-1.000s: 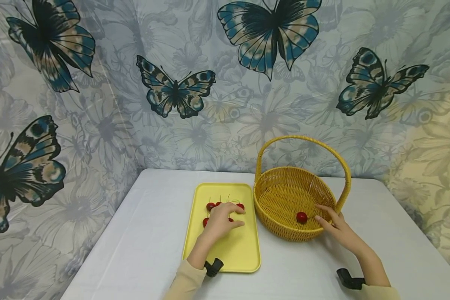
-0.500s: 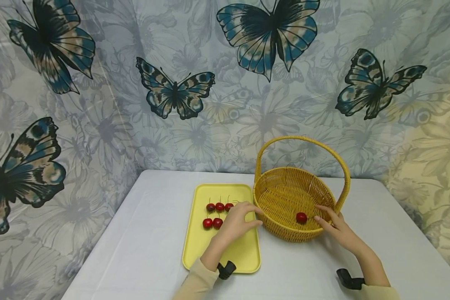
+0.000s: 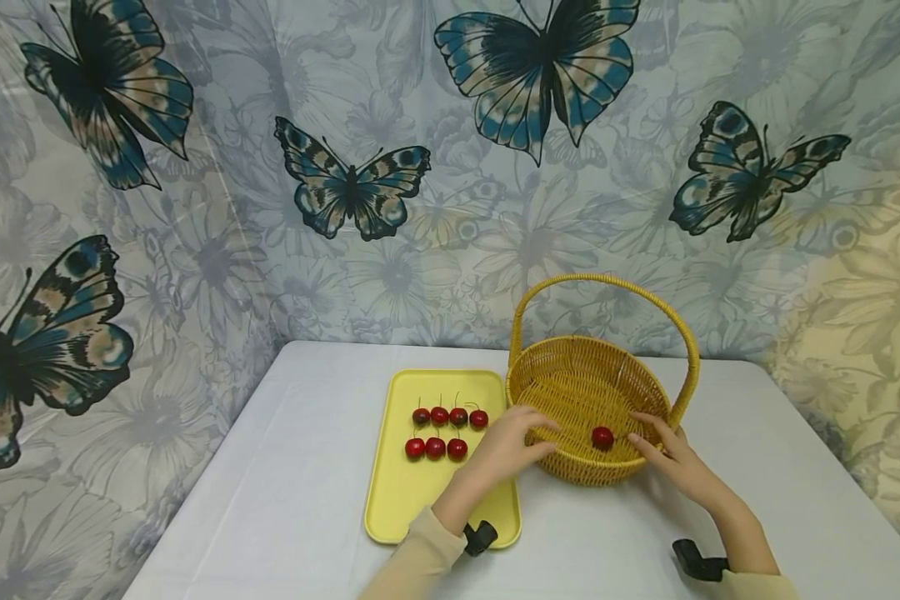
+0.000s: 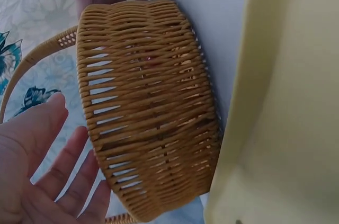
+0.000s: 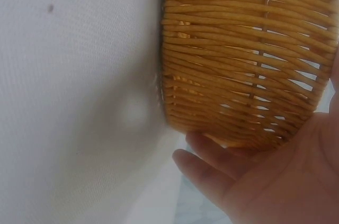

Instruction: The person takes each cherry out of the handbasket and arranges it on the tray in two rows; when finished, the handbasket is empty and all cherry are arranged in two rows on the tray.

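My left hand [image 3: 519, 442] is at the left front rim of the yellow wicker basket [image 3: 570, 379]. Thumb and fingers stand apart around that rim, with nothing seen between them. Up close in the left wrist view, the fingers [image 4: 69, 173] lie beside the woven wall. My right hand [image 3: 678, 462] holds the basket's right side, thumb over the rim and some fingers [image 5: 204, 173] against the outer wall. One red cherry [image 3: 602, 438] lies inside the basket, near the right hand. Several stemmed cherries [image 3: 436, 448] sit in two rows on a yellow tray [image 3: 408, 512].
The tray stands left of the basket on a white-covered table [image 3: 270, 483], the two nearly touching. A tall arched handle [image 3: 596, 277] rises over the basket. Behind hangs a butterfly-patterned cloth [image 3: 390, 283]. Black cameras sit on both wrists.
My left hand has moved right from above the tray to the basket's left rim, uncovering the cherries. My right hand and the basket stay in place.
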Demonstrator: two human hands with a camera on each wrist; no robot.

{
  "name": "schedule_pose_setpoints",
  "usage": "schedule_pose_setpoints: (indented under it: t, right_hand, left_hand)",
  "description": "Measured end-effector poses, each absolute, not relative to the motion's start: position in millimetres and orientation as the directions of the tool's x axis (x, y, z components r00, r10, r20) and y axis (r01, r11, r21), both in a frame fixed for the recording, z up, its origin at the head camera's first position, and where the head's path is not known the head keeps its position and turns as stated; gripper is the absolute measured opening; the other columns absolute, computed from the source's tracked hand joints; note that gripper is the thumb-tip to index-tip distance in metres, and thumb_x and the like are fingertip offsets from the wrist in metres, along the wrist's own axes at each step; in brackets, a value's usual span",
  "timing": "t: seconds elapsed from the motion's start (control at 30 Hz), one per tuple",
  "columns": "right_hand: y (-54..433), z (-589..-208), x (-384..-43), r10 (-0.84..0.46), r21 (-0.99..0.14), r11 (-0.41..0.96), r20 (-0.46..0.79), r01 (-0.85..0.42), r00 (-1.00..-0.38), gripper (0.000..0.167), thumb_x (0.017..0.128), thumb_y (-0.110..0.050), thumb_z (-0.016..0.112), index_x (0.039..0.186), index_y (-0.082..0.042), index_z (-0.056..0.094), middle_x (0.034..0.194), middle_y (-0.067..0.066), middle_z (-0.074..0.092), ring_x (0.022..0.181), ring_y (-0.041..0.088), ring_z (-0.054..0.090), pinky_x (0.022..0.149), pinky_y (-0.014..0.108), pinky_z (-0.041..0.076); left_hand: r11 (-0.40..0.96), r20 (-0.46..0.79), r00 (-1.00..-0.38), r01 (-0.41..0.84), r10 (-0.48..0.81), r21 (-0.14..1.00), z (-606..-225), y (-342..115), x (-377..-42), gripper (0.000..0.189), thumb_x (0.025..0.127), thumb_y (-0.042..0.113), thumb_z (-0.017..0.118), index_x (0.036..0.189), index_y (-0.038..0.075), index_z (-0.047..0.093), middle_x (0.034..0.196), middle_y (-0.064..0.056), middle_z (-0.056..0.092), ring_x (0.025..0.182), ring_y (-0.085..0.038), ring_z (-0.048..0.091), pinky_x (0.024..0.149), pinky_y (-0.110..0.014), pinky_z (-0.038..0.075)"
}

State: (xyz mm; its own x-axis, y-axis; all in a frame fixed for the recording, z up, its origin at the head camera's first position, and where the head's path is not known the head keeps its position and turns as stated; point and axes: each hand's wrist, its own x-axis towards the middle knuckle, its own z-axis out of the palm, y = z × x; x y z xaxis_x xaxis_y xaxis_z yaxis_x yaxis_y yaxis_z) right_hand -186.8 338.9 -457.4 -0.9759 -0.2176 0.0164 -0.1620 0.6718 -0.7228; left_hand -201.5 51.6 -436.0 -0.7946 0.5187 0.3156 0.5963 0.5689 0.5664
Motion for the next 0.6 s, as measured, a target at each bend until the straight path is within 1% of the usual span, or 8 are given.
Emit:
schedule_pose_setpoints:
  t: [0.23, 0.43, 0.6]
  right_hand:
    - [339.6, -459.4, -188.0, -0.22, -0.728, 0.666, 0.018, -0.164, -0.975, 0.053, 0.099, -0.032, 0.042, 0.142, -0.005, 0.027, 0.14, 0.038, 0.012, 0.125, 0.057, 0.013, 0.08, 0.074, 0.029]
    - [339.3, -460.2, -188.5, -0.211, -0.728, 0.667, 0.024, -0.162, -0.977, 0.053, 0.099, -0.032, 0.043, 0.142, -0.004, 0.029, 0.141, 0.037, 0.013, 0.125, 0.056, 0.012, 0.08, 0.075, 0.029]
    - [338.8, -459.6, -188.9, -0.206, -0.728, 0.668, 0.019, -0.154, -0.978, 0.054, 0.098, -0.033, 0.043, 0.141, -0.004, 0.029, 0.142, 0.036, 0.013, 0.126, 0.058, 0.011, 0.081, 0.076, 0.027]
  left_hand:
    - [0.558, 0.272, -0.776, 0.607, 0.569, 0.566, -438.8, 67.6, -211.9, 0.024, 0.091, 0.031, 0.059, 0.113, 0.024, 0.065, 0.11, 0.008, 0.061, 0.104, -0.009, 0.057, 0.087, -0.016, 0.044]
    - [0.55, 0.248, -0.756, 0.624, 0.606, 0.555, -440.5, 76.6, -218.4, 0.027, 0.091, 0.033, 0.059, 0.116, 0.024, 0.063, 0.115, 0.011, 0.059, 0.107, -0.003, 0.055, 0.09, -0.014, 0.043]
    - [0.563, 0.221, -0.751, 0.625, 0.622, 0.541, -440.9, 85.7, -224.8, 0.028, 0.089, 0.031, 0.061, 0.116, 0.024, 0.063, 0.117, 0.011, 0.06, 0.108, -0.002, 0.054, 0.091, -0.013, 0.042]
